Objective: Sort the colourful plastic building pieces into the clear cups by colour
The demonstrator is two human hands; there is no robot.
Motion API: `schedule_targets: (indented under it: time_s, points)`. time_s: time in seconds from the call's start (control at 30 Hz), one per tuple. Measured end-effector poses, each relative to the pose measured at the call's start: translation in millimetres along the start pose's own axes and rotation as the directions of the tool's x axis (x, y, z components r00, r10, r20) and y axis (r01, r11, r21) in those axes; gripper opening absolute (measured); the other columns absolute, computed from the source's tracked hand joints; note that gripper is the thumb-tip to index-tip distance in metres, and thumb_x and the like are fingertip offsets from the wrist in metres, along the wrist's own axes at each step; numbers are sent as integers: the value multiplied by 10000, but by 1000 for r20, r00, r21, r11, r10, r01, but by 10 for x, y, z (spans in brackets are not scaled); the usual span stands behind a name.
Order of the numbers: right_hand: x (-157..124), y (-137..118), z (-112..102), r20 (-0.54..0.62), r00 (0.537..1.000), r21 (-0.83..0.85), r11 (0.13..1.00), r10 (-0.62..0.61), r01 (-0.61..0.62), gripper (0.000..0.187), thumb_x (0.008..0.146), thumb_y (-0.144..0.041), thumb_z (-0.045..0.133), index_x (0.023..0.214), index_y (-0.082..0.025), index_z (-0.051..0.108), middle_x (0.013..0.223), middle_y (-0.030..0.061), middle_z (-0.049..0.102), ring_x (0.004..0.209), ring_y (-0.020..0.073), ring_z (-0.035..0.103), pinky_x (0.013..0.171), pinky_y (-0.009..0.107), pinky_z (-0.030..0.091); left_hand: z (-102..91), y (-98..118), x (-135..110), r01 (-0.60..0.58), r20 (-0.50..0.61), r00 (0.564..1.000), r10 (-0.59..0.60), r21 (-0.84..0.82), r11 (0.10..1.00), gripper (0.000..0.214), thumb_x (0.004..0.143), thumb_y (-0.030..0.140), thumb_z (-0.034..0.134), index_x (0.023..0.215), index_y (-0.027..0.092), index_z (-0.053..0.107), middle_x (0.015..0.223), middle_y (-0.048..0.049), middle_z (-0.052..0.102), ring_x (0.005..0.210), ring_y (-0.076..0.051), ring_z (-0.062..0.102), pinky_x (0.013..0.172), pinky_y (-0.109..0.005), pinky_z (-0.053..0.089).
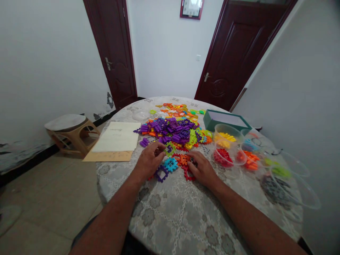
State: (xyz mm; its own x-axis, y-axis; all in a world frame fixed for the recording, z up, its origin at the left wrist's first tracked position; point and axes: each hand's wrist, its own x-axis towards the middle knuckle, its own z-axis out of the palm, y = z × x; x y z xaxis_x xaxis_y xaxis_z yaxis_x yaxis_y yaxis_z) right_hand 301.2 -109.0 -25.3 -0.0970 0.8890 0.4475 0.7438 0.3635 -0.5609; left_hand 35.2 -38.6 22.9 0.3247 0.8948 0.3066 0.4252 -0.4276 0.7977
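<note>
My left hand (151,157), fingers curled together, pinches the edge of a lime-green toothed building piece (170,149). My right hand (202,167) has its fingers and thumb bent at the right edge of an orange toothed building piece (182,159). Between the hands, on the table, a cyan toothed piece (170,164) lies against the orange one. A purple square frame piece (161,174) is close below my left hand. A red frame piece (188,174) lies partly hidden under my right hand. Just beyond both hands rises a heap of purple building pieces (172,127).
A round table (170,209) has a patterned cloth. Paper sheets (114,136) lie left. Orange pieces (174,111) are spread behind the heap. At right stand a green box (225,122) and clear tubs with yellow (225,139), red (222,157) and grey pieces (275,187).
</note>
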Motion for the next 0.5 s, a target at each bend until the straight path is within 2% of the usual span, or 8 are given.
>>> schedule_targets:
  time_s: [0.1, 0.23, 0.33, 0.4, 0.5]
  points:
    - [4, -108, -16, -92, 996, 67, 998, 21, -14, 302, 988, -266, 586, 1270, -225, 687, 1245, 130, 701, 1123, 270, 667, 1021, 454, 547, 24, 68, -28, 9, 106, 994, 5, -131, 991, 95, 895, 266, 644, 976, 217, 649, 870, -1, 702, 791, -168, 665, 741, -297, 538]
    - [-5, -340, -27, -7, 991, 310, 942, 137, -128, 308, 998, -298, 607, 1288, -238, 693, 1077, 62, 755, 858, 194, 700, 792, 335, 580, 94, 146, -69, -87, 219, 967, 130, -195, 977, 98, 930, 317, 628, 904, 222, 626, 895, -9, 681, 840, -174, 672, 788, -300, 542]
    - [15, -444, -41, -5, 990, 414, 902, 139, -124, 255, 971, -242, 607, 1187, -241, 743, 1080, 35, 778, 913, 180, 716, 850, 323, 572, 138, 138, -62, -111, 275, 948, 159, -182, 977, 124, 953, 354, 619, 928, 234, 635, 949, -26, 709, 889, -196, 681, 822, -319, 546]
    - [19, -475, -80, -24, 990, 436, 893, 137, -113, 292, 940, -177, 578, 1161, -249, 755, 1064, 18, 782, 950, 179, 718, 891, 328, 565, 155, 112, -38, -123, 284, 944, 165, -160, 980, 142, 948, 380, 630, 921, 241, 631, 986, -36, 726, 913, -209, 685, 820, -320, 548]
    - [-7, -517, -152, -2, 991, 467, 877, 133, -117, 390, 907, -150, 563, 1244, -262, 725, 984, -1, 766, 854, 167, 706, 801, 302, 569, 167, 84, -9, -139, 257, 953, 158, -91, 986, 161, 930, 406, 644, 927, 246, 634, 950, -33, 719, 864, -211, 674, 770, -315, 543]
